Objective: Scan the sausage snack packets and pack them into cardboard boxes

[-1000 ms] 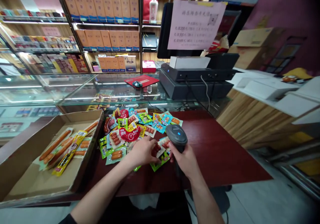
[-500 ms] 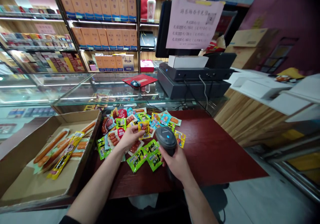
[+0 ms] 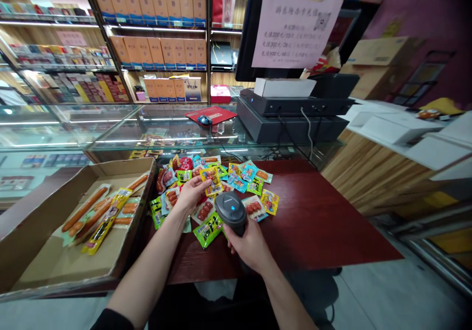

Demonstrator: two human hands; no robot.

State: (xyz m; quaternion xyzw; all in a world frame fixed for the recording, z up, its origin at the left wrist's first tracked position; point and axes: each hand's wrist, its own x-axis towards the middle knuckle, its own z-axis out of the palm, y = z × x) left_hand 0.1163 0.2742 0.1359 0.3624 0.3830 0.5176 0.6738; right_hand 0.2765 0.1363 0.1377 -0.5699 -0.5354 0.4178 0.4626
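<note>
While my head camera looks down on the dark red table [image 3: 324, 217], I have one yellow snack packet [image 3: 211, 180] up in the left hand [image 3: 192, 192], over the heap of small packets [image 3: 237, 182], and I'd call this work under way, nowhere near finished. Plenty is left lying loose: a green packet [image 3: 208, 230] at the near edge, a clear-fronted packet of small sausages [image 3: 254, 207] just right of the scanner, another yellow packet [image 3: 270, 202] at the right end. Which of them are already dealt with, I cannot tell; nothing I see marks one from another. Over to the left, the cardboard tray [image 3: 27, 231] has long wrapped sausages [image 3: 84, 208] in it and a long yellow stick pack [image 3: 108, 222] lying across them, both hands well apart from that lot. Now the grips: left thumb and fingers are pinched together on the packet's near side, leaving most of its printed front showing. The right hand [image 3: 250, 244] is wrapped round the handle of the handheld scanner [image 3: 231, 211], whose head sits near the packet, apart from it as far as I can judge.
</note>
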